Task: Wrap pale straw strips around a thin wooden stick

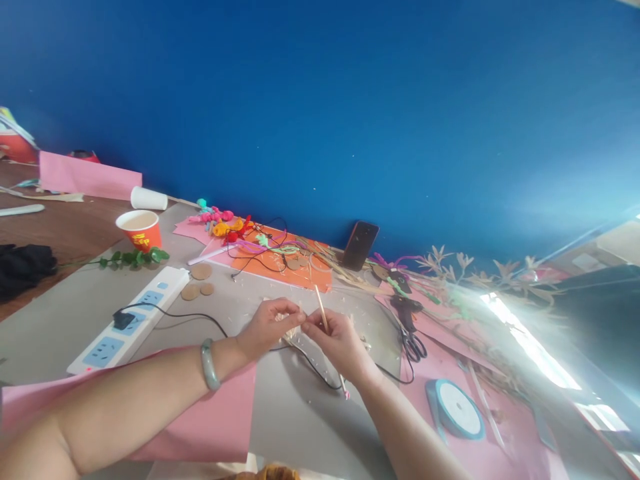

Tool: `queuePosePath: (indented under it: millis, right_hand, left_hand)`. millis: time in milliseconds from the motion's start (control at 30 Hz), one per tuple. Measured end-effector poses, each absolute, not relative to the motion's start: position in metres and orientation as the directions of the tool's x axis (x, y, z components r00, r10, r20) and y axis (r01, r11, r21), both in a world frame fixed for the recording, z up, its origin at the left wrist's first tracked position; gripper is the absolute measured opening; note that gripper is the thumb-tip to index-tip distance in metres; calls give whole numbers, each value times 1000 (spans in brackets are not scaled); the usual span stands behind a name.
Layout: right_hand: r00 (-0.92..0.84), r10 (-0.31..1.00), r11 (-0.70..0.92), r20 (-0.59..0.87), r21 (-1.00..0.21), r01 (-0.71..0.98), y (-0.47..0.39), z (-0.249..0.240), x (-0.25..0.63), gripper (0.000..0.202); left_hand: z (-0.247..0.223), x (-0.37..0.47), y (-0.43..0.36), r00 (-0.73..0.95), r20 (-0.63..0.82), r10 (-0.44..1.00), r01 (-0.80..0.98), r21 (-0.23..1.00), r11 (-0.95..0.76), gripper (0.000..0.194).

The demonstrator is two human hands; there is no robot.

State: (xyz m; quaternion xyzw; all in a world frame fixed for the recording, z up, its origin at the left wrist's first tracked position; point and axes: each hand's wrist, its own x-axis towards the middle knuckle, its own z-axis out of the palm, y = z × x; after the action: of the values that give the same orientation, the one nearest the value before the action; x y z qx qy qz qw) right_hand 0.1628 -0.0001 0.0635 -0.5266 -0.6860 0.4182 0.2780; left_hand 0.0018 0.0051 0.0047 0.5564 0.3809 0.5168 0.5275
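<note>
My left hand [267, 328], below a wrist with a pale green bangle [210, 365], has its thumb and fingertips pinched together. Whatever lies between those fingertips is too small to make out. Touching it at the fingertips, my right hand [340, 340] is closed around a thin wooden stick [321, 307]. The stick slants from upper left to lower right, and a small pink tip shows at its low end. Pale scraps and a thin black cable lie on the grey table [290, 427] beneath both hands.
Left: a white power strip [135, 320], a red paper cup [143, 231] and wooden discs [190, 291]. Behind the hands, a phone [360, 245] leans on the blue wall beside orange paper [280, 267] and colourful craft pieces. Right: black-handled scissors [414, 345], a glue gun [406, 310] and a ribbon roll [459, 408].
</note>
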Motion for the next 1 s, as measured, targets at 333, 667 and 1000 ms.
queuePosePath:
  millis: [333,667,1000]
  right_hand:
    - [-227,970,25,-84,-899,438,-2,66,166,22]
    - [-151,980,-116,-130,-989,95,1,58,169,28]
    - [-147,973,-181,-177,-983,-11,5,55,173,24]
  left_hand:
    - [8,5,-1,330,92,940,-46,996,-81,29]
    - [4,5,3,275,-8,961,-114,993,41,26]
    - [-3,4,7,208,-60,976,-236,966,110,30]
